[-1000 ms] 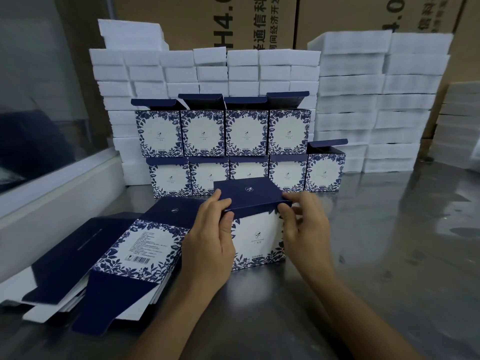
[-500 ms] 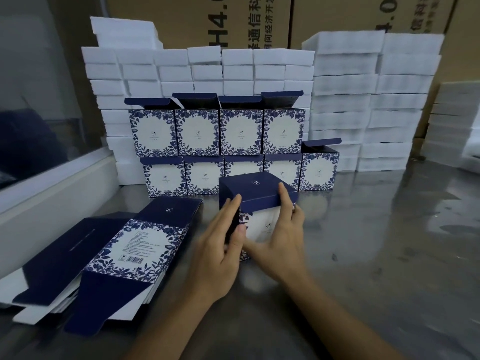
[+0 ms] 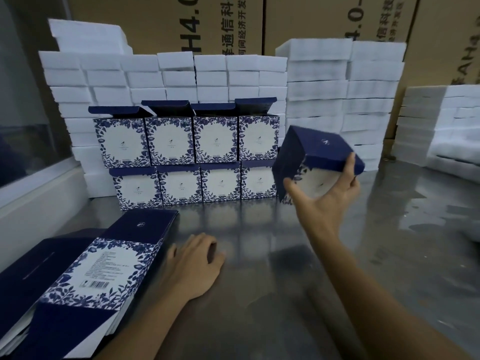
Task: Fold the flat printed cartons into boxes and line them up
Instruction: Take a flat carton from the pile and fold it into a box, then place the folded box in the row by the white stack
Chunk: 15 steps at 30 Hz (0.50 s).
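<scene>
The right hand (image 3: 327, 201) holds a folded box (image 3: 315, 162) up off the steel table (image 3: 298, 268), tilted, with its navy lid face turned upward and its white, blue-flowered front toward the palm; the thumb sits on the box's lower left edge and the fingers wrap over the right edge of the lid. The box hangs just to the right of the finished boxes (image 3: 192, 154), which stand in two tiers of four against the back, the upper four with their navy lid flaps raised. The left hand (image 3: 193, 266) rests palm down on the table with fingers loosely bent, holding nothing, just beside the stack of flat cartons (image 3: 96, 274) at the near left. The top carton lies face up, showing a barcode panel framed in blue leaves between navy flaps. Stacks of white foam blocks (image 3: 337, 94) rise behind and to the right of the finished boxes, and brown shipping cartons (image 3: 298, 19) with printed lettering stand behind those.
</scene>
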Available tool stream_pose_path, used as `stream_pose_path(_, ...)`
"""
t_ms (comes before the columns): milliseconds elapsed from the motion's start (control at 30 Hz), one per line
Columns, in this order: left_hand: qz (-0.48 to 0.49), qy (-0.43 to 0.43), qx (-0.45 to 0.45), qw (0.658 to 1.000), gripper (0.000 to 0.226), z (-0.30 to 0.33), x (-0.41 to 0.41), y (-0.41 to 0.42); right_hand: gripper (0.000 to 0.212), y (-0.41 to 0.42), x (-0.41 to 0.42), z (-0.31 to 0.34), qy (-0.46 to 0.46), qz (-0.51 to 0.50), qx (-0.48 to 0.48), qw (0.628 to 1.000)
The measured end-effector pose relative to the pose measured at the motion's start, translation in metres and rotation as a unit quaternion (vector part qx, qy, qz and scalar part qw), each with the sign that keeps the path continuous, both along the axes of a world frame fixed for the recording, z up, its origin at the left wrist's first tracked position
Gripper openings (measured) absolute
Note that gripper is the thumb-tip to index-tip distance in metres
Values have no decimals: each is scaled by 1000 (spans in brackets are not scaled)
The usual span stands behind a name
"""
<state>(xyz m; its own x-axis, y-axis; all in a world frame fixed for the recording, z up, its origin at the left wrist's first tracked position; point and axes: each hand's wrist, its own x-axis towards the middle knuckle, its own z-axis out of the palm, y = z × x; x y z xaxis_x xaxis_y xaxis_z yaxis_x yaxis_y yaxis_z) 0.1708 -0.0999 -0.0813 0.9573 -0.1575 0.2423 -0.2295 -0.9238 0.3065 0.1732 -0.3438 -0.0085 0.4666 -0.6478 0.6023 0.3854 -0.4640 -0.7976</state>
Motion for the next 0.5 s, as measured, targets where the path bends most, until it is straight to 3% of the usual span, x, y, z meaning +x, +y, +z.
stream_pose_path(133,18,3,7,1000,36,0,20,-5,120,-28,34,34,9,-41,12,999)
stream_pose_path(500,58,2,16,998,42,-4,67,-21,115,-49,118,74,57,-92,-78,991)
